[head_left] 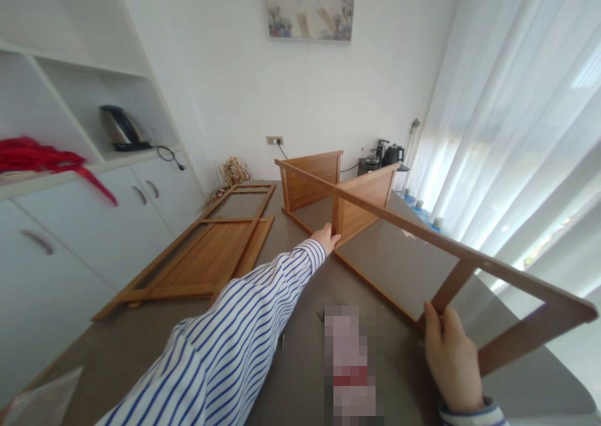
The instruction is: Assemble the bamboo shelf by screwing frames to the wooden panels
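Observation:
A long wooden shelf frame (404,223) stands on its side on the grey table (300,363), with two upright wooden panels (364,204) fixed at its far end. My left hand (327,236), arm stretched out in a striped sleeve, grips the vertical post in the middle of the frame. My right hand (451,357) is closed round a slanted wooden strut near the frame's close end. A second flat wooden frame with panels (206,254) lies on the table to the left, untouched.
White cabinets (94,226) with a kettle (119,129) and red cloth (42,157) stand at left. A coffee machine (387,154) sits at the back by sheer curtains (516,132). A straw bundle (233,171) lies near the wall. A plastic bag (42,401) sits bottom left.

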Tool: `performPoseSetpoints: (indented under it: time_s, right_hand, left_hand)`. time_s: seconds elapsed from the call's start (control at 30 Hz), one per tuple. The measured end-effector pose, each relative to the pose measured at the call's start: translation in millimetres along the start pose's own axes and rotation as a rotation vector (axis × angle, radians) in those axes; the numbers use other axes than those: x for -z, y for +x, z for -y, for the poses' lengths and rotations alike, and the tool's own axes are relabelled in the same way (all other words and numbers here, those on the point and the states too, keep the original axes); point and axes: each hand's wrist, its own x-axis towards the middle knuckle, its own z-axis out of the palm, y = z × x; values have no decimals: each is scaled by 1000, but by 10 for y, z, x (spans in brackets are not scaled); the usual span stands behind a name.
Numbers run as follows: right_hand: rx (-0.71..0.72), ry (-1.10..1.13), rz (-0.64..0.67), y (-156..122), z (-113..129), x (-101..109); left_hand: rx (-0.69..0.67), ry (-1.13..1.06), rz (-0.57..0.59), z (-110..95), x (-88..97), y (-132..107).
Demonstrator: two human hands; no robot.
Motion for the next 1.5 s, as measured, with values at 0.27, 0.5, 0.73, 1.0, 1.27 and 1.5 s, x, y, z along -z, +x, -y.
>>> performPoseSetpoints:
  time_s: [0.27,0.5,0.73,1.0,1.27,1.5]
  right_hand:
    - [-71,58,68,-81,101,18]
    - [-148,71,96,-280,70,145]
    - [358,204,588,-134,788,126]
    - [796,-142,941,-83,2075,-404]
    - [834,-240,970,-449,2954,-1159]
    - [751,-242,972,-539,3101,-1362]
  left_hand:
    - [-45,34,83,336,282,-132]
    - [-23,143,36,915,764,-765]
    - [71,352,-106,1553,1095,-1501]
    - [22,482,-136,1955,1029,-2080]
    - [46,499,-189,1908,899,-2156]
    - [-8,533,-90,1922,1072,-2146]
